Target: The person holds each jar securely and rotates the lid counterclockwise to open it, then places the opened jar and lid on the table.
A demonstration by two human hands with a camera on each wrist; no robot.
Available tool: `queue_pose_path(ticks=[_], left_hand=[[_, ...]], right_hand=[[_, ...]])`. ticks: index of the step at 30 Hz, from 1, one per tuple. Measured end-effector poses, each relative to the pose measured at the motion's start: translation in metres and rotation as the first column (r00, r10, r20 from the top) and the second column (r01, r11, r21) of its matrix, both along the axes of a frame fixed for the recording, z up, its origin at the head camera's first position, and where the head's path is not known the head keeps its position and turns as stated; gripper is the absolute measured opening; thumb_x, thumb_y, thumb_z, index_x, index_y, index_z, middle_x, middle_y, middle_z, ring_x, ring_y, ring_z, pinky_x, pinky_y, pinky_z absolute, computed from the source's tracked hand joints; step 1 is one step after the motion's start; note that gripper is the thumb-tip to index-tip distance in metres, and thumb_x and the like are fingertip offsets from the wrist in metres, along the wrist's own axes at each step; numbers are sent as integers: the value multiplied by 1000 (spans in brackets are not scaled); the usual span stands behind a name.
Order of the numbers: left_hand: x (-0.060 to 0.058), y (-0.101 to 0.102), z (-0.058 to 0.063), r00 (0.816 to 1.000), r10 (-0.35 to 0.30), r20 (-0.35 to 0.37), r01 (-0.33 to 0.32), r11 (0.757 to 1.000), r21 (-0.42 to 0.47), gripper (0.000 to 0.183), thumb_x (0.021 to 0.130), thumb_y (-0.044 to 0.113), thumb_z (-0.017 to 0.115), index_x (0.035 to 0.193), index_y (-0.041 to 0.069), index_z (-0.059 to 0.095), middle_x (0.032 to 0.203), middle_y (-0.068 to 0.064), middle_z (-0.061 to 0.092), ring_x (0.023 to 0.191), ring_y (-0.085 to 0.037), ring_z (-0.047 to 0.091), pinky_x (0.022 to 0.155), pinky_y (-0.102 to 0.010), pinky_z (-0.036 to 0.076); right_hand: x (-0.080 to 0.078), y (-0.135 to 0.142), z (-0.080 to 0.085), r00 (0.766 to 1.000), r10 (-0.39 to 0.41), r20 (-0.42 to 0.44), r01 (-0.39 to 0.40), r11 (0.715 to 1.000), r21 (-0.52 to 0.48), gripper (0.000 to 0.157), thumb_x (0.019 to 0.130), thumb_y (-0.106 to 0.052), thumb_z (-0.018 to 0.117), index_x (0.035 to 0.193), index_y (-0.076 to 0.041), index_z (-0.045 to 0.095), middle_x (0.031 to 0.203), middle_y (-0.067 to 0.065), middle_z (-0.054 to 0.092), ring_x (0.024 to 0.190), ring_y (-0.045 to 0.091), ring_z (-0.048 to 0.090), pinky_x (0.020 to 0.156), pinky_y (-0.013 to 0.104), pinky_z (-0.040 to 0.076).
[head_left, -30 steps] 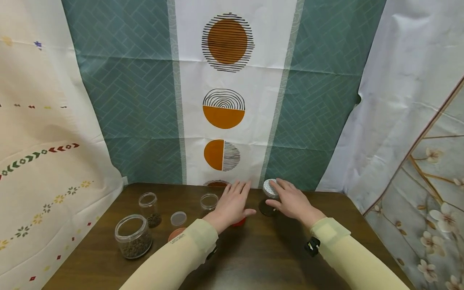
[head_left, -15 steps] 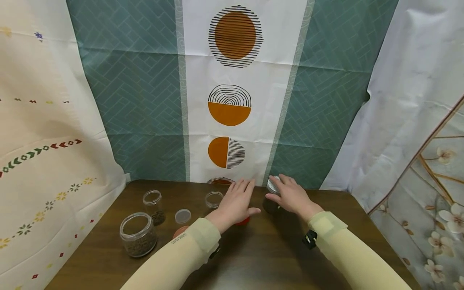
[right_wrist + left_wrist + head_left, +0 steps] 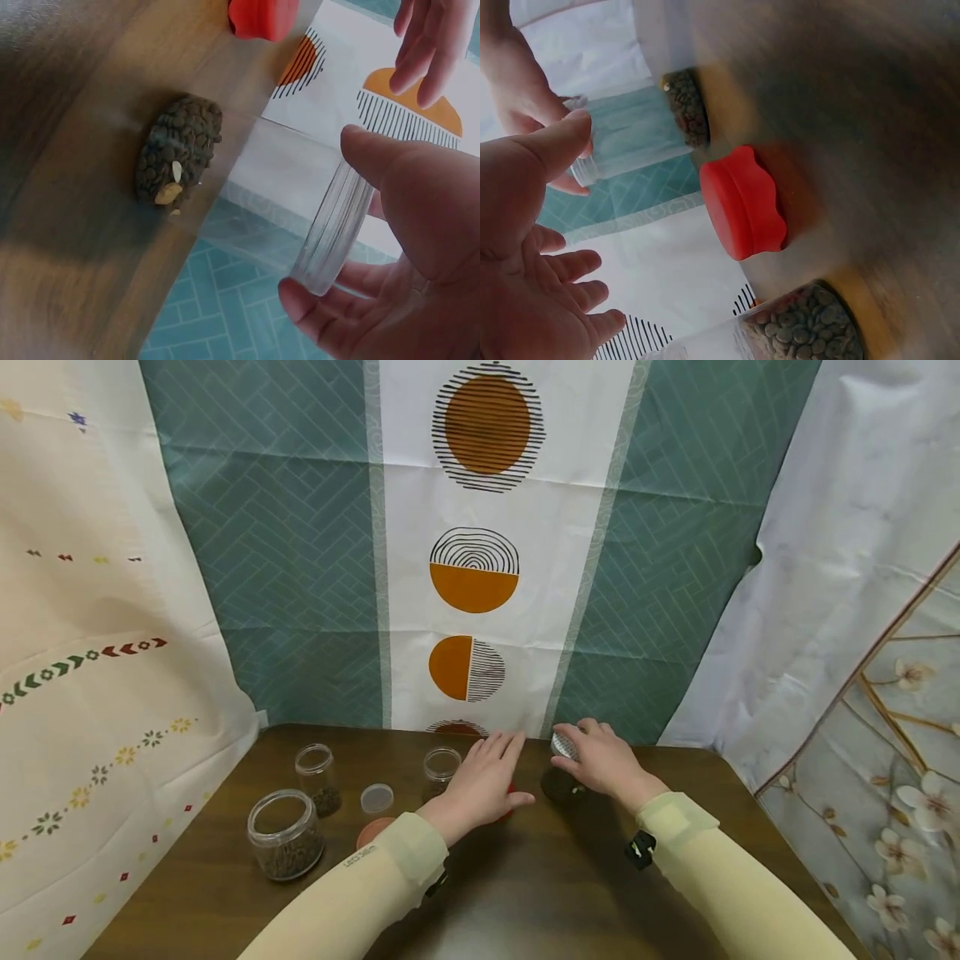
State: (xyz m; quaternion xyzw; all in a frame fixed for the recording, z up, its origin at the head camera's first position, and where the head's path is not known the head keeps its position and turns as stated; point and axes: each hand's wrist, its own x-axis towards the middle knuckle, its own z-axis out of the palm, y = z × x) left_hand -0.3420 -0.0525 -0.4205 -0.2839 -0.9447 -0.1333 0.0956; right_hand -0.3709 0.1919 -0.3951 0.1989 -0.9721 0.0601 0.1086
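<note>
My right hand (image 3: 600, 762) grips the ridged clear lid (image 3: 337, 225) of a clear jar (image 3: 259, 191), thumb on one side and fingers on the other. Dark brown pellets (image 3: 180, 146) and a few pale bits lie in the jar's bottom, which rests on the table. My left hand (image 3: 480, 781) hovers with fingers straight and holds nothing. Below it stands a red cap (image 3: 742, 202) with a scalloped edge, mostly hidden by the hand in the head view. Another pellet-filled clear jar (image 3: 802, 326) stands beside the red cap.
At the table's left stand a wide open jar (image 3: 285, 835) and a narrow open jar (image 3: 317, 777), both with brown pellets. Near them lie a clear lid (image 3: 377, 797) and an orange-pink round thing (image 3: 373, 832). A patterned curtain (image 3: 472, 685) hangs behind the table's back edge.
My right hand's fingers have bent down around the jar's lid, where they lay straighter over it before. The left hand keeps its place. The head view has tilted slightly.
</note>
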Motion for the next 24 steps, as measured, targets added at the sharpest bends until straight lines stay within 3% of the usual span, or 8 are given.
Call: queue_pose_path(ticks=[10,17,24], left_hand=[[25,-8,0,999,-31,42,29,998,55,102,97,50,85,172,6,32,171,-16,44,162,-40,33,130,-56,28],[45,-17,-2,993,-47,106,33,992,123,103,96,46,87,174,9,30,172,-14,42,164,-37,31,131,-55,25],[65,-25,-4,990,-58,132,39,989,146,104,95,45,88,173,8,30,173,-14,42,163,-38,32,130,-55,26]], right_hand=[[24,4,1,1000,5,13,-5,1000,6,61,103,-45,79,151,-12,63,135,27,65,120,47,63,99,64,56],[47,3,5,999,26,26,-27,998,50,64,100,-50,81,150,-14,64,127,25,69,108,42,66,94,61,59],[75,1,5,997,80,-19,-80,996,26,66,97,-50,84,148,-14,68,122,20,72,105,40,68,93,58,59]])
